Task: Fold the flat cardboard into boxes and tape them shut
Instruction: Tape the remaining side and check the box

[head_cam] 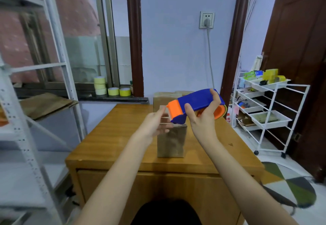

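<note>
I see the right hand (202,117) wrapped around a blue and orange tape dispenser (195,105), thumb on the near side and fingers curled over the top, holding it in the air above a small brown cardboard box (172,141). The left hand (155,126) reaches to the orange front end of the dispenser, its fingertips pinching what looks like the clear tape end there; I cannot make out the tape itself clearly. The box stands upright on the wooden table (112,136), near the middle. Another cardboard box (164,99) sits at the table's far edge. Rolls of yellow tape (112,89) rest on the windowsill.
</note>
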